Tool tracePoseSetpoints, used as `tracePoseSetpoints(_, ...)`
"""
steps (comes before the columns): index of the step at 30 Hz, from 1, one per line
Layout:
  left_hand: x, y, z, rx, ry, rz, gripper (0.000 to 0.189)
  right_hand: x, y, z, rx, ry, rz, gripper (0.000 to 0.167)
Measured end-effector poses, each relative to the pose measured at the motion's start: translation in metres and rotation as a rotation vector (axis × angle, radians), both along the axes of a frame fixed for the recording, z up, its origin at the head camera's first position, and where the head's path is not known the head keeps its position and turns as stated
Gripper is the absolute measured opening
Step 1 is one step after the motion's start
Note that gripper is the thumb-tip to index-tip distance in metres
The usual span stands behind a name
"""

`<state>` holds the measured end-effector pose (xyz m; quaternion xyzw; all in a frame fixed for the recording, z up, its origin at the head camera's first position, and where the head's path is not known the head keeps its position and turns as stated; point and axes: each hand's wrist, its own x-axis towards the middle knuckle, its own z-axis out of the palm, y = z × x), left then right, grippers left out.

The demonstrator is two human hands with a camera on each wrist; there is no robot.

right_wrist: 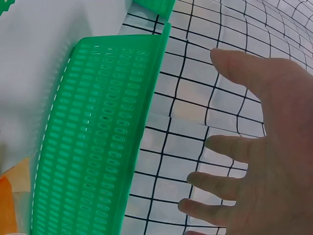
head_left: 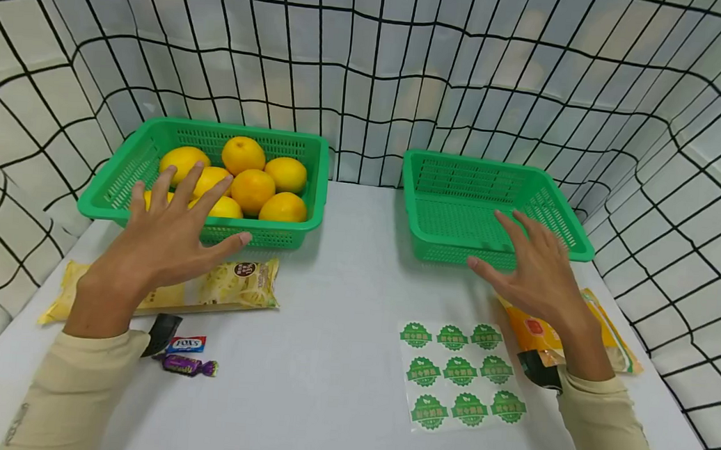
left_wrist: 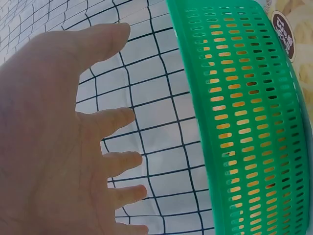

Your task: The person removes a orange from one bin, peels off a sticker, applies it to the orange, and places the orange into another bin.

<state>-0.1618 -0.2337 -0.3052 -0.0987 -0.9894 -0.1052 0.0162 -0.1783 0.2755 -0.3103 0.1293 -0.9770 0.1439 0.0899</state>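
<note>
My left hand [head_left: 167, 239] is spread in the air over the front of a green basket [head_left: 318, 201] on the left, holding nothing. Several yellow-orange lemon-like fruits [head_left: 252, 192] lie in that basket, some hidden behind my fingers. On the right, my right hand [head_left: 536, 272] hovers with fingers apart over the front right of a second green basket [head_left: 455, 214], which shows only its bare floor. Both wrist views show the palms empty, with the left basket's slotted wall [left_wrist: 244, 117] and the right basket's wall [right_wrist: 93, 127] beside them.
A long yellow food packet [head_left: 230, 289] lies before the left basket. Closer in are a FOX'S sweet [head_left: 187, 344] and a purple-wrapped candy [head_left: 184, 365]. A sheet of green round stickers [head_left: 459, 375] and an orange packet [head_left: 535, 331] lie at right. Black netting [head_left: 377, 73] encloses the table.
</note>
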Motion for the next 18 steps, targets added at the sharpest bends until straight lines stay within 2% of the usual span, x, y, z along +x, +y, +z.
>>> tracePoseSetpoints(10,0.0,0.0,0.001,0.003,-0.009,-0.002,0.095,-0.003,-0.006,-0.003,-0.09,-0.009,0.008,0.085)
tracePoseSetpoints(13,0.0,0.0,0.0,0.002,-0.017,-0.006,0.095,-0.004,-0.008,-0.005,-0.075,0.003,0.015,0.084)
tracePoseSetpoints(18,0.0,-0.002,0.002,0.01,-0.02,-0.008,0.095,-0.008,-0.013,-0.01,-0.021,0.082,0.042,0.078)
